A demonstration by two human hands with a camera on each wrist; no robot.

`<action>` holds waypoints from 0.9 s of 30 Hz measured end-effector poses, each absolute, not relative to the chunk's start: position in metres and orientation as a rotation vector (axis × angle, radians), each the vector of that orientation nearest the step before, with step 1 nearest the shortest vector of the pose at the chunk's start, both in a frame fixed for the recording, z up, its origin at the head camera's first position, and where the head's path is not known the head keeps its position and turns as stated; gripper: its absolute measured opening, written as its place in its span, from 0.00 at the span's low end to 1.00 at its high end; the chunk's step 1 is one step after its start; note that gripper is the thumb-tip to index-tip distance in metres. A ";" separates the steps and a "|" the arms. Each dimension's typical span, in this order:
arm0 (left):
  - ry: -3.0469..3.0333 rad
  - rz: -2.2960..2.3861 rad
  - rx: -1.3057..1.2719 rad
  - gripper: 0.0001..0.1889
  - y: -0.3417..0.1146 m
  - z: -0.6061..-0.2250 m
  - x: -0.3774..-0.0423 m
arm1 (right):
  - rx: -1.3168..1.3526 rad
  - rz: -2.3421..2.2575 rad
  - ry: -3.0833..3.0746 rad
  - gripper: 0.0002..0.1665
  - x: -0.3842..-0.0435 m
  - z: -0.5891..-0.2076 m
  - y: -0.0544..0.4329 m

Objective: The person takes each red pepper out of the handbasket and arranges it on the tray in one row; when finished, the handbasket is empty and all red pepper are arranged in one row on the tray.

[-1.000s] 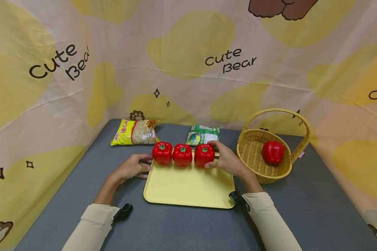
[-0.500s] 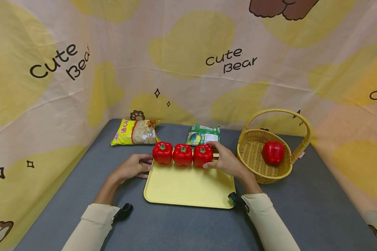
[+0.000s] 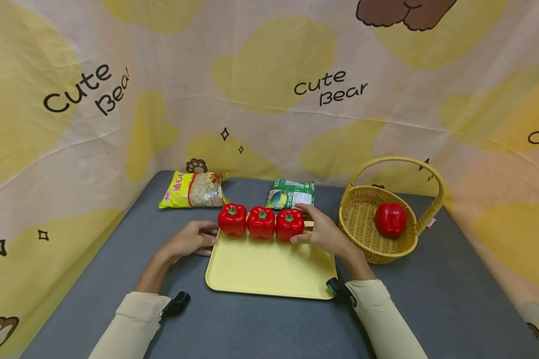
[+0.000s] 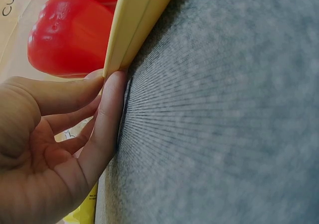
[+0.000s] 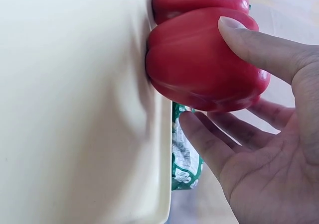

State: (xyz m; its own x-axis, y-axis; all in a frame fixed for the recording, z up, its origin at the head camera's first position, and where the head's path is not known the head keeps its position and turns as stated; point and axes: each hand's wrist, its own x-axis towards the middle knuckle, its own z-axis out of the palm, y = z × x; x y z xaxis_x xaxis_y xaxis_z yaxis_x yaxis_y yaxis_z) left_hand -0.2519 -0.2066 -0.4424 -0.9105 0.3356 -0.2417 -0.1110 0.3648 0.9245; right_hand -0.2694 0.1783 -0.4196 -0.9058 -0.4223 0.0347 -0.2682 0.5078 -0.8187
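Three red bell peppers stand in a row along the far edge of a yellow tray [image 3: 269, 269]: the left pepper [image 3: 232, 219], the middle pepper [image 3: 261, 223] and the right pepper [image 3: 289, 225]. At the tray's far left corner my left hand [image 3: 193, 239] pinches the rim, thumb above and a finger below in the left wrist view. My right hand [image 3: 321, 229] is loosely round the right pepper, thumb on its near side and fingers behind it. A gap shows between pepper and palm in the right wrist view, where some fingertips are hidden.
A wicker basket [image 3: 355, 219] with a tall handle stands to the right, holding another red bell pepper [image 3: 390, 220]. Behind the tray lie a yellow pasta bag [image 3: 202, 190] and a green packet [image 3: 292, 193]. A printed cloth hangs behind the grey table [image 3: 260, 329].
The right pepper has slid slightly left until close against the middle one, with my right hand at it. My right thumb has since shifted slightly nearer. The left hand stays at the tray.
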 end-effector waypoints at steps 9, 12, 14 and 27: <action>2.239 1.567 0.213 0.29 -0.207 -0.442 -0.251 | -0.590 -1.326 2.611 0.57 -0.269 -0.420 0.178; 2.240 1.569 0.206 0.29 -0.207 -0.442 -0.251 | -0.593 -1.320 2.614 0.58 -0.269 -0.420 0.178; 2.243 1.564 0.219 0.29 -0.207 -0.442 -0.251 | -0.600 -1.319 2.612 0.59 -0.269 -0.419 0.178; 2.236 1.570 0.219 0.29 -0.206 -0.442 -0.250 | -0.630 -1.296 2.664 0.56 -0.265 -0.413 0.185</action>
